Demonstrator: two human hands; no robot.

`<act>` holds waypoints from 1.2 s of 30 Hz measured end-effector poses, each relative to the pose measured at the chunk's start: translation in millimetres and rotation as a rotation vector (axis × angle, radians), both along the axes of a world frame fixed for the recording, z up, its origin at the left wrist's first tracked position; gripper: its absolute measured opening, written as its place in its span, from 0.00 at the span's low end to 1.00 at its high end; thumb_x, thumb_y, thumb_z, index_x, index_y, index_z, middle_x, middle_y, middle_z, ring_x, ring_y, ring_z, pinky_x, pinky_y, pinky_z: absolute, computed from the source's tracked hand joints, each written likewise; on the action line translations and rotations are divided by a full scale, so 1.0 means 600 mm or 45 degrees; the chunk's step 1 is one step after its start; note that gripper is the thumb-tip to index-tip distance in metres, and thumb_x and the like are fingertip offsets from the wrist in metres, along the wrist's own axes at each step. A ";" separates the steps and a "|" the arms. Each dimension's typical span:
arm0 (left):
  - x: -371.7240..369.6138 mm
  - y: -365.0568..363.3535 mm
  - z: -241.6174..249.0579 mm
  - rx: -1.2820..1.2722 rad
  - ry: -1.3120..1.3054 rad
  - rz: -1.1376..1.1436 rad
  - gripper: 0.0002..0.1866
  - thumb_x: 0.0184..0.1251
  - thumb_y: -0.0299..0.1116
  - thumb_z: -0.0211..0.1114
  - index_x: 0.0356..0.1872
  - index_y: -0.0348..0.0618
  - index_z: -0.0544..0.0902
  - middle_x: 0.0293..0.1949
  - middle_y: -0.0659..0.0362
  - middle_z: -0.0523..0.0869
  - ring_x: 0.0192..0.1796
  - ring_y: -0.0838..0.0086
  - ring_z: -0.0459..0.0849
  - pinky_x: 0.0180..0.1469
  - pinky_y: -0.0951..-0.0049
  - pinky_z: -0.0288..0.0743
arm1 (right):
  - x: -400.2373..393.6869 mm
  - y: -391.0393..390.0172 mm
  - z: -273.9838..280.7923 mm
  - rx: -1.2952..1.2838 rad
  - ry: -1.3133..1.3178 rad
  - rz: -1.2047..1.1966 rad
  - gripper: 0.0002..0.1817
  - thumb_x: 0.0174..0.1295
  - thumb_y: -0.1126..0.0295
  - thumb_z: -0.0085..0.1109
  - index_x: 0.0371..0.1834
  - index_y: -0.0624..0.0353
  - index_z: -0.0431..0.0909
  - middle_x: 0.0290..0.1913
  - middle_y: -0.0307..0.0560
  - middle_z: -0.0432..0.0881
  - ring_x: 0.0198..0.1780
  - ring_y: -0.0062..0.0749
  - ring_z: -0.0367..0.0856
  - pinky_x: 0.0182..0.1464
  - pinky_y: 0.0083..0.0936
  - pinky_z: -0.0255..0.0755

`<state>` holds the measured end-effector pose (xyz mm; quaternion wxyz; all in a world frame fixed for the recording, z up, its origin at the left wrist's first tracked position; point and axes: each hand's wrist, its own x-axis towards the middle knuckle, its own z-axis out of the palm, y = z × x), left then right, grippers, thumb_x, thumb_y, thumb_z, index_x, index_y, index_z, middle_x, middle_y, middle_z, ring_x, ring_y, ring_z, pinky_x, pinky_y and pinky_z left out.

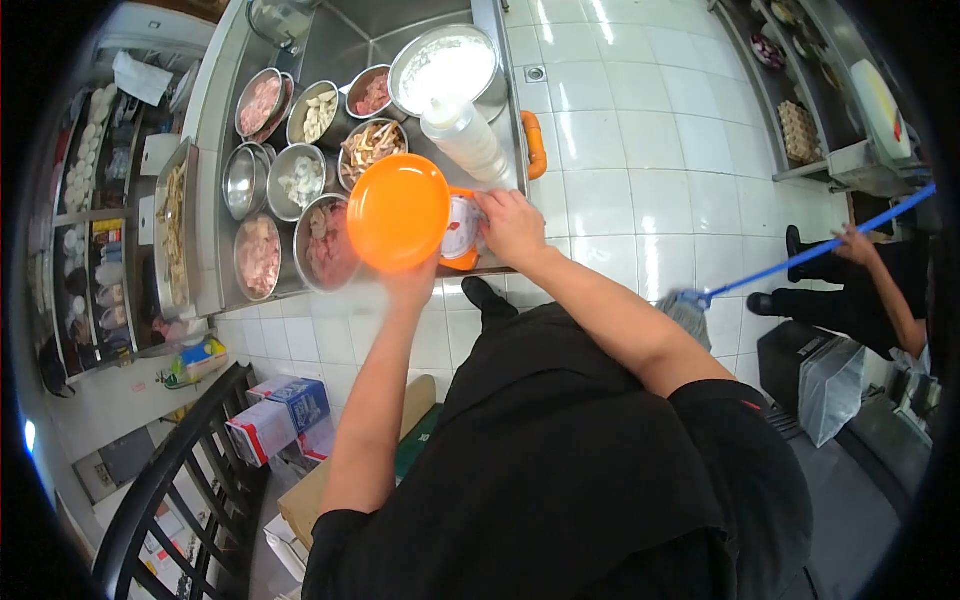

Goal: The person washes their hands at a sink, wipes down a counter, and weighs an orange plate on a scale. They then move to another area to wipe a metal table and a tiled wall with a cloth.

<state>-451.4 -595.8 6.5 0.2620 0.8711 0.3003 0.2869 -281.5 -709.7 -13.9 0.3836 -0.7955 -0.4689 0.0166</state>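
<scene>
Two hands are working at the worktop (515, 150). We are seeing the left hand (408, 287) gripping the orange dish (400, 212) at its near edge, fingers hidden beneath, probably supporting it; the right hand (514, 230) is touching the orange-and-white item (460, 228) just beside, perhaps steadying it, grip uncertain.

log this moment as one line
left hand: holding orange dish | right hand: touching orange kitchen scale | nearby: squeeze bottle, raw meat

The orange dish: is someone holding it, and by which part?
The left hand appears to hold the orange dish by its near edge, grip partly hidden. The right hand touches a white-and-orange device; any grip is unclear.
</scene>
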 end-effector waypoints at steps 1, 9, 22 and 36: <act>0.000 0.000 -0.001 0.003 -0.003 -0.005 0.16 0.64 0.41 0.71 0.46 0.43 0.86 0.47 0.54 0.88 0.51 0.58 0.85 0.53 0.61 0.75 | 0.006 -0.007 -0.007 -0.126 0.045 0.057 0.18 0.52 0.70 0.66 0.48 0.55 0.83 0.45 0.45 0.82 0.48 0.42 0.80 0.47 0.36 0.78; -0.003 0.002 -0.009 -0.031 -0.052 -0.013 0.16 0.63 0.41 0.71 0.45 0.42 0.86 0.47 0.54 0.88 0.50 0.57 0.85 0.54 0.61 0.75 | 0.051 -0.004 0.076 -0.418 0.434 0.125 0.22 0.55 0.69 0.63 0.55 0.59 0.79 0.49 0.56 0.83 0.52 0.48 0.80 0.53 0.41 0.77; -0.003 -0.005 0.008 -0.010 -0.021 -0.015 0.15 0.64 0.39 0.71 0.46 0.42 0.86 0.48 0.53 0.88 0.51 0.56 0.85 0.55 0.60 0.75 | 0.026 0.016 0.068 -0.924 0.297 0.446 0.31 0.54 0.73 0.60 0.65 0.65 0.69 0.46 0.56 0.84 0.52 0.56 0.79 0.54 0.41 0.76; -0.010 0.005 -0.015 0.117 0.061 -0.012 0.16 0.65 0.40 0.69 0.47 0.41 0.85 0.48 0.52 0.88 0.52 0.55 0.84 0.56 0.59 0.74 | -0.005 0.020 0.016 -0.183 0.204 0.176 0.32 0.52 0.72 0.60 0.65 0.62 0.67 0.53 0.58 0.78 0.56 0.57 0.75 0.55 0.43 0.75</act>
